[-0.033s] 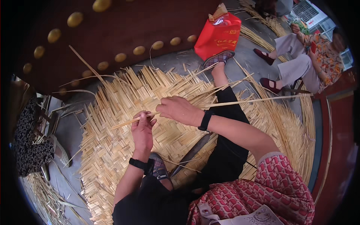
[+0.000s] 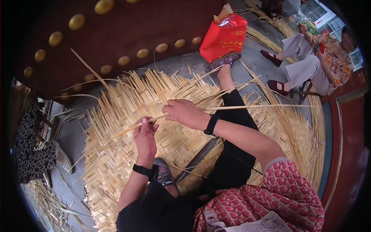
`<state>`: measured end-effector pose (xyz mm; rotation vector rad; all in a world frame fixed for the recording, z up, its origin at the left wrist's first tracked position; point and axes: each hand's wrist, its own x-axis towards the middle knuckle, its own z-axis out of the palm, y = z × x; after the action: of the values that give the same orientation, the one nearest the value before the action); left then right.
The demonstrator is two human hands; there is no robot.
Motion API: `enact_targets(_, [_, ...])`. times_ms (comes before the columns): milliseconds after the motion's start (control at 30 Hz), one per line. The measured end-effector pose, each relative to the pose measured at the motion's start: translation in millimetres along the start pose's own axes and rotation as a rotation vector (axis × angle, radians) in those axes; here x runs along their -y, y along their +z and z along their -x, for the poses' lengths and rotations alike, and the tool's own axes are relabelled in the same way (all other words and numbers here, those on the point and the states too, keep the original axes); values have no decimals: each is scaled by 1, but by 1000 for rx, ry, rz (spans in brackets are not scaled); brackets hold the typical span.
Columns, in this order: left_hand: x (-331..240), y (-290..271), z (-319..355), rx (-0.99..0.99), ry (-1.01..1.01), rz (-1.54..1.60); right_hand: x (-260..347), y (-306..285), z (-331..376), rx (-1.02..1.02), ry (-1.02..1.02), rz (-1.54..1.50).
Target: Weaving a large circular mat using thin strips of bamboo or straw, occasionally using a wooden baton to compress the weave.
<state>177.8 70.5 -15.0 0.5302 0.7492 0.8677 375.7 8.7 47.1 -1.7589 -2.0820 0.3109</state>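
Surroundings: red bag and a seated person lay beyond the woven mat.
Strip: bamboo strip ran left–right above the mat.
Hands: left hand and right hand, fingers pinching the strip.

Pretty sure I'm in an outdoor weaving spot by a doorway: big woven pale straw mat on concrete ground, dark red wooden studded door, loose straw strips piled around.

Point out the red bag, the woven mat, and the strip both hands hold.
red bag [image 2: 224,38], head view, middle of its front.
woven mat [image 2: 116,154], head view, bare left part.
strip [image 2: 251,107], head view, shaft right of the hands.
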Motion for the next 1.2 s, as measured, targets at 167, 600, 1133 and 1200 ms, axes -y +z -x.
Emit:
enact_targets(167, [0, -11, -14, 19, -18, 33, -8, 4, 21, 50, 233, -221])
enact_targets(600, [-2, -27, -6, -138, -37, -156, 30, 5, 23, -103, 206, -183])
enact_targets(1133, [-48, 23, 13, -22, 214, -432, 32, -28, 18, 168, 348, -709])
enact_targets(1200, [-55, 11, 13, 124, 1235, -1229, 42, -19, 16, 249, 613, -815])
